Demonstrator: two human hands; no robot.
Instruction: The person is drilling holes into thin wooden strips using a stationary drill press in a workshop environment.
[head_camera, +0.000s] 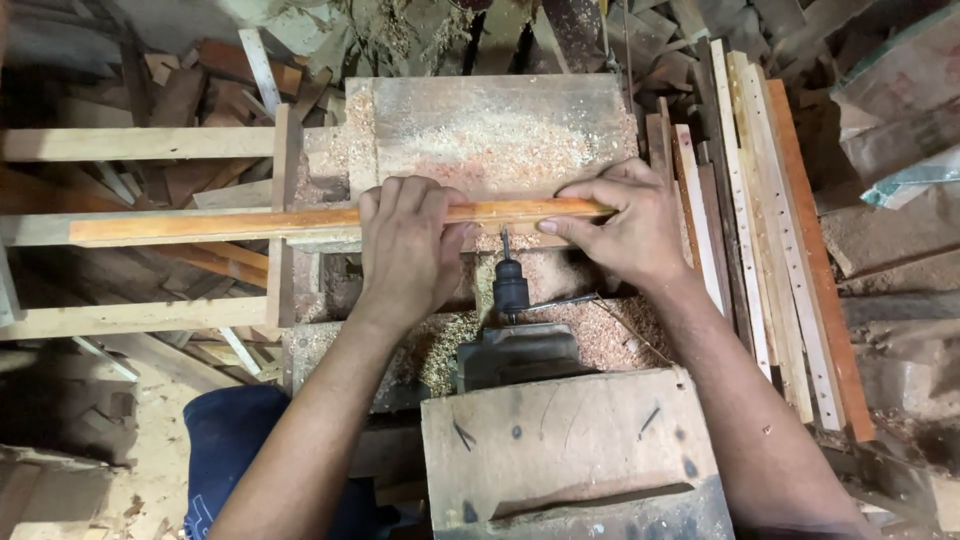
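A single head-worn camera looks steeply down from close above at the sawdust-strewn grey machine bed (500, 120), the view filled by the surrounding stacked timber offcuts.

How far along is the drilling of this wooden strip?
Done: sawdust covers the bench, and drilled strips lie stacked at right. In hand: left hand and right hand press a wooden strip against the horizontal drill bit. Whether this hole is through is hidden.

Both hands, left (408, 245) and right (620, 225), press a wooden strip (250, 222) against the drill bit (506, 243).
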